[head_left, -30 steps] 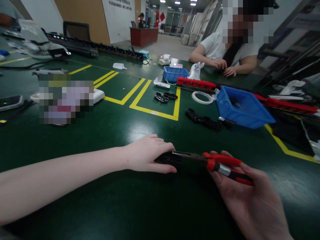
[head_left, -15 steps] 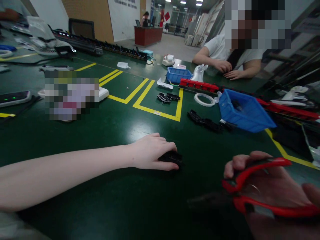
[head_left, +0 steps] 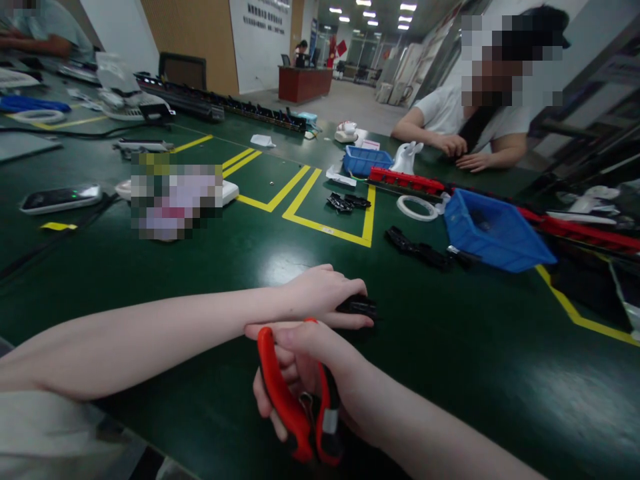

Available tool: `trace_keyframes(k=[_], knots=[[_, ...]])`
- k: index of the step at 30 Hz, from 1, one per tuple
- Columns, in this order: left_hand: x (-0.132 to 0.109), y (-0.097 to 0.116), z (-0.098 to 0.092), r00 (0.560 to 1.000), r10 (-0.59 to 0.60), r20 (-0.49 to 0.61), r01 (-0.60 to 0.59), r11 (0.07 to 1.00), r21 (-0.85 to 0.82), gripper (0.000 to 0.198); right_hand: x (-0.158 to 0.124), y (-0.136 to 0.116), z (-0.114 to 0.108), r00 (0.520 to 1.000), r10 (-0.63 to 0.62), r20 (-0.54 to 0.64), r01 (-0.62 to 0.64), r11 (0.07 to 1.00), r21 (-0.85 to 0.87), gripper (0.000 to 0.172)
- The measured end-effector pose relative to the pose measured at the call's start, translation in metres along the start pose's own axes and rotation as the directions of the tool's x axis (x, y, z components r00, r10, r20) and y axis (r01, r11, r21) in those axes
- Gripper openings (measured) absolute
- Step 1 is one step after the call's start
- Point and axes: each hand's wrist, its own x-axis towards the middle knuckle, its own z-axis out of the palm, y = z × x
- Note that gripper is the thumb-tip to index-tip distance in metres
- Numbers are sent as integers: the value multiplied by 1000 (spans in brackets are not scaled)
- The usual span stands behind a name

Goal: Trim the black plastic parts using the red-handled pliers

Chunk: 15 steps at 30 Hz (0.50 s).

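Observation:
My left hand (head_left: 325, 293) rests on the green table with its thumb and fingers closed round a small black plastic part (head_left: 359, 306), most of which the hand covers. Just in front of that wrist, nearer to me, my right hand (head_left: 305, 353) is wrapped round red-handled pliers (head_left: 287, 393). Their handles point up and away, and the jaws run down out of the frame's bottom edge. The right index finger lies along or close to the left wrist; whether it touches I cannot tell.
Black plastic parts (head_left: 417, 248) lie beside a blue bin (head_left: 495, 230) on the right. Further back are a white tape roll (head_left: 417, 208), a smaller blue bin (head_left: 367, 161) and a red strip (head_left: 405, 179). A phone (head_left: 63, 199) lies left. Across the table sits a person (head_left: 467, 140).
My right hand has swung from the right across to the left wrist, turning the pliers so their jaws point down. My left hand keeps hold of the black part. The view has shifted slightly.

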Motion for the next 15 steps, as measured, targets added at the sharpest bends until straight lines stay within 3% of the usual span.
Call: trace_keyframes(k=[9, 13, 15], knots=[[-2, -4, 0, 999, 18, -42, -19, 1000, -23, 43, 34, 8, 20, 998, -11, 55, 8, 999, 50, 31], [-2, -3, -1, 999, 17, -43, -19, 999, -44, 41, 37, 6, 24, 999, -26, 40, 22, 996, 87, 45], [-2, -2, -1, 1000, -14, -24, 12, 998, -67, 38, 27, 1, 19, 996, -82, -42, 87, 989, 119, 60]])
